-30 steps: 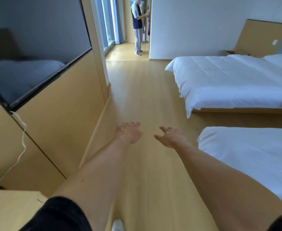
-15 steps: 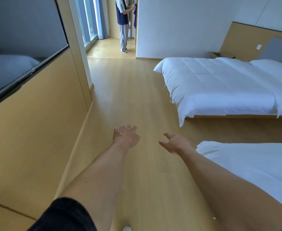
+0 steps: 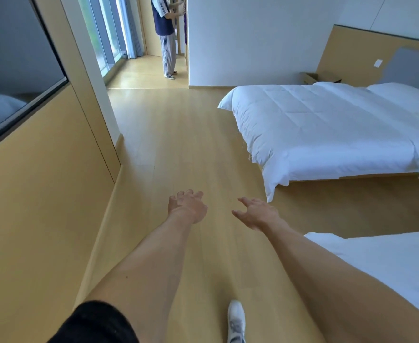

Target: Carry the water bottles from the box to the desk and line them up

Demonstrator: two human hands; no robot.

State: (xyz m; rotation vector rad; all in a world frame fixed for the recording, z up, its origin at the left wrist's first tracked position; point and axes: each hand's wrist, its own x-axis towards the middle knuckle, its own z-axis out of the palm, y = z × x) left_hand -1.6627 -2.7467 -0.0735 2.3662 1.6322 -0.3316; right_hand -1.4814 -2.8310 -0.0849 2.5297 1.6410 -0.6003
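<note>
Screen (image 3: 13, 70): dark, wall-mounted, far left, above a tan panel (image 3: 42, 194).
Window (image 3: 104, 33): tall glazing beyond the white pillar, curtain beside it.
Floor (image 3: 178, 144): pale wood, planks running away from the camera toward the far passage.
Second person (image 3: 165, 26): standing in the passage at top centre, partly cut off by the frame edge.
Left hand (image 3: 187, 206): arm stretched forward over the floor, fingers spread and relaxed, holding nothing.
Shoe (image 3: 236, 320): white, at bottom centre, toe pointing forward.
Right hand (image 3: 255, 212): arm stretched forward, just beside the left, fingers loose, holding nothing.
Far bed (image 3: 327, 129): white quilt, right of the floor.
Near bed (image 3: 389, 268): white, bottom right.
Box (image 3: 311, 78): cardboard, open flaps, behind the far bed against the wall.
Water bottles and bench: not in view; their position and long axis cannot be told.
</note>
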